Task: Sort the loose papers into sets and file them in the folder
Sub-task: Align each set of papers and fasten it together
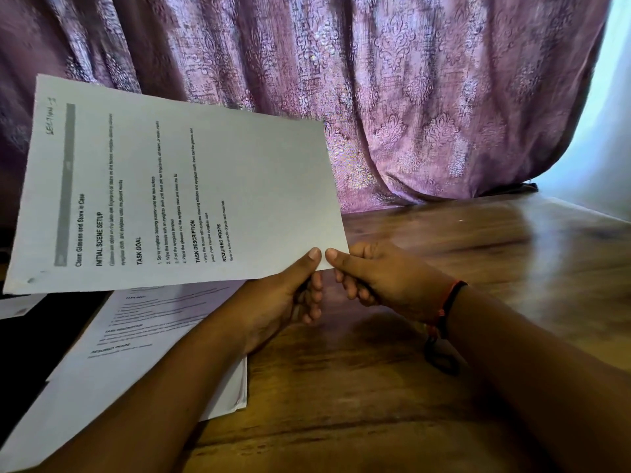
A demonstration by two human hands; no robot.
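A printed white sheet (pixel 177 186), turned sideways with a handwritten note at its top corner, is held up above the table. My left hand (pixel 290 295) pinches its lower right corner with the thumb on top. My right hand (pixel 379 278) pinches the same corner right beside it, thumb against the paper's edge. Below the sheet a stack of printed papers (pixel 143 353) lies on the table's left side, partly under my left forearm. No folder can be made out clearly.
The wooden table (pixel 409 336) stretches to the right and front. A purple patterned curtain (pixel 409 97) hangs behind it. A dark area (pixel 41 336) lies at the left, with another white sheet edge (pixel 20 303) on it. My right wrist wears a red and black band (pixel 447 308).
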